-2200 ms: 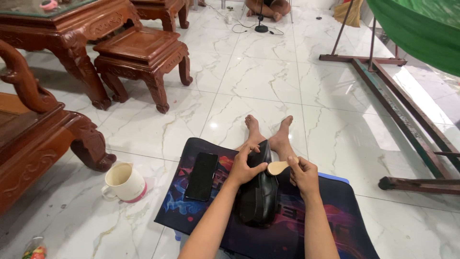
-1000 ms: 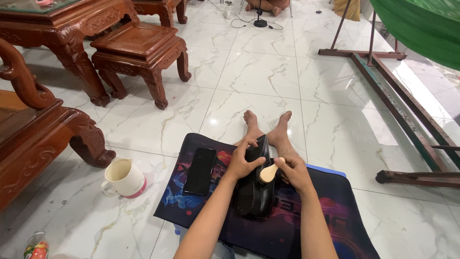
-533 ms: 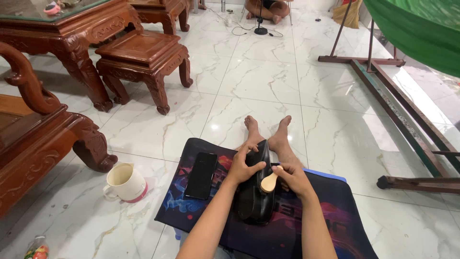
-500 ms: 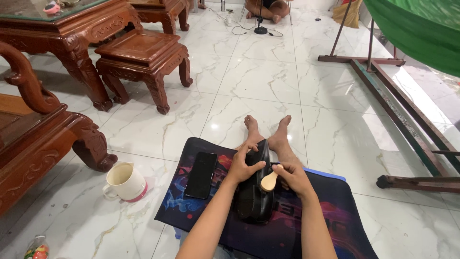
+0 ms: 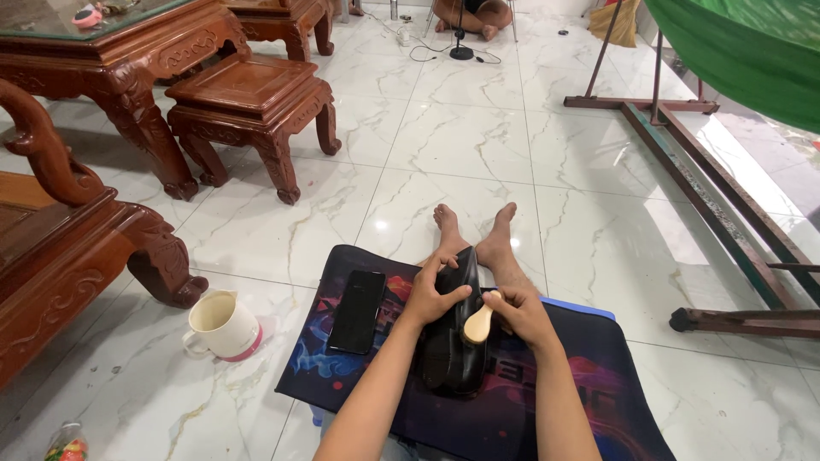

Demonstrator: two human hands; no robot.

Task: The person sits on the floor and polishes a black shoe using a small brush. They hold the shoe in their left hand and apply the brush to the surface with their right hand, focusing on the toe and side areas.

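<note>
Home living rm: marble-tile floor (image 5: 478,137), carved wood table (image 5: 120,43) & stools (image 5: 252,90), green hammock (image 5: 743,43) w/ frame (image 5: 683,145)

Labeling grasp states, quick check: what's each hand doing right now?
Left hand: closed over the black shoe, steadying it.
Right hand: closed on the wooden brush, held against the shoe.

White marble floor (image 5: 461,137) — on it a dark printed mat (image 5: 589,376), cream jug (image 5: 220,324), 1 carved stool (image 5: 248,94).
</note>
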